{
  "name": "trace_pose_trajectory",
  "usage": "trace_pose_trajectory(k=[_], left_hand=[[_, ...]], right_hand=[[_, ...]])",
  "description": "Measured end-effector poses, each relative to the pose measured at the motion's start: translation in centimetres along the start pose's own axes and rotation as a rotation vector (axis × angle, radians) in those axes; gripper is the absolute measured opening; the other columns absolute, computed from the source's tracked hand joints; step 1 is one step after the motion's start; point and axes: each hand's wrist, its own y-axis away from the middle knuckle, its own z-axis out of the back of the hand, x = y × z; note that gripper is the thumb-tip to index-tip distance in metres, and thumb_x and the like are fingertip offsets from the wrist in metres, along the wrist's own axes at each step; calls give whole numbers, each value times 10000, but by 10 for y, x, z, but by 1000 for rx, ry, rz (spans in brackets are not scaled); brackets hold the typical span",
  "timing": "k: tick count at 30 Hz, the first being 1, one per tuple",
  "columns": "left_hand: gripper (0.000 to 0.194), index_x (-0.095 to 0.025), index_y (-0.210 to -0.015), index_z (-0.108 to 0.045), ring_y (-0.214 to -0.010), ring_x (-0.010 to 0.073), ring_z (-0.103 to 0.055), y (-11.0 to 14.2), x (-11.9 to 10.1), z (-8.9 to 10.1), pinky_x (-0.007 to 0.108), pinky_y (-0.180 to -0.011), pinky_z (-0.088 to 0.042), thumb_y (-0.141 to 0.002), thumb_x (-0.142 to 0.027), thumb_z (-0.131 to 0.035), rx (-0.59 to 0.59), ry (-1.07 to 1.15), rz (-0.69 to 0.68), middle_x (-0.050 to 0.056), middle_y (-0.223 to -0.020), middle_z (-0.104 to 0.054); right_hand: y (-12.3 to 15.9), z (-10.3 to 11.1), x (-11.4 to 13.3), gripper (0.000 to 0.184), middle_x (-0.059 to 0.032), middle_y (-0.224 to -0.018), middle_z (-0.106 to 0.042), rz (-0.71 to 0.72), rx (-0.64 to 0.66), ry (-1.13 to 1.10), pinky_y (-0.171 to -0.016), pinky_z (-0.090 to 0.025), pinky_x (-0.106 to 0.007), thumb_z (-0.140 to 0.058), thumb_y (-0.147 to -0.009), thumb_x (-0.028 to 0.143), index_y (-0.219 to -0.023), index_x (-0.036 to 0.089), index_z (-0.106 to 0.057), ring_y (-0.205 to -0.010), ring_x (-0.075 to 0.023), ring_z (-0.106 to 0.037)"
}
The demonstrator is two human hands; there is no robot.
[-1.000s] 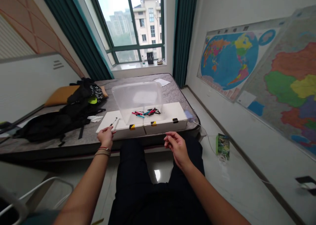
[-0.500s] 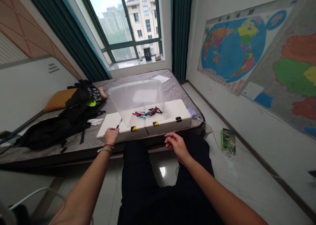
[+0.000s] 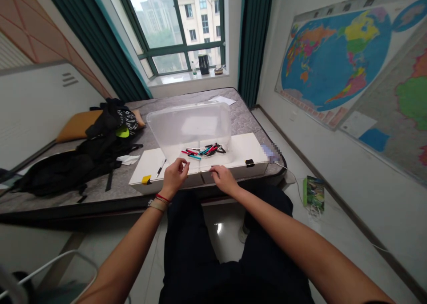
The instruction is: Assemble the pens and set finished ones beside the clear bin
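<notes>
The half-open left hand [image 3: 173, 177] and right hand [image 3: 226, 179] are seemingly holding nothing; a slim black-and-white pen [image 3: 161, 167] is lying slantwise, pointing away, just left of the nearer left hand.

Two white boxes [image 3: 247, 146] near, one clear bin [image 3: 187, 121], one lone pen [image 3: 161, 168] at left, piled pens [image 3: 211, 150] too overlapped to count; two wall maps [image 3: 333, 68] at right, two green curtains [image 3: 256, 41] far

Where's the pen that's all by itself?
In the head view, the lone pen lies on the left white box, left of the clear bin and the left hand.
</notes>
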Motion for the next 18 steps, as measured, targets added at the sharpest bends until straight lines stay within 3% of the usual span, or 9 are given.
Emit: trace_pose_trajectory(k=[3, 7, 11, 18], left_hand=[[154, -204, -902, -585, -569, 124, -501, -16, -5, -16, 236, -596, -366, -907, -345, -521, 105, 6, -81, -25, -637, -548], [139, -207, -924, -612, -766, 179, -579, -36, 2, -35, 278, -707, -430, -910, -291, -502, 160, -110, -144, 41, -807, -637], [199, -210, -975, -664, -957, 236, -568, -59, 20, -50, 339, -826, -452, -906, -218, -478, 225, -250, -176, 91, -984, -665], [313, -212, -1050, -731, -1010, 258, -560, -110, 45, -67, 354, -854, -452, -886, -168, -469, 416, -440, -168, 114, -1064, -692]], right_hand=[[-50, -2, -3, 257, -117, -1031, -648, 141, -49, 219, -953, -424, -379, -457, -890, 118, -1035, 155, -666, -1036, -252, -543], [-87, -10, -20, 283, -160, -1142, -596, 143, -80, 426, -990, -397, -430, -474, -917, 169, -1153, 134, -626, -1098, -292, -500], [-92, -20, -46, 343, -176, -1266, -556, 143, -36, 504, -1053, -350, -449, -462, -946, 216, -1260, 132, -573, -1198, -301, -465], [-87, -33, -66, 443, -171, -1447, -451, 111, -20, 487, -1147, -235, -497, -486, -960, 327, -1360, 136, -495, -1396, -320, -312]])
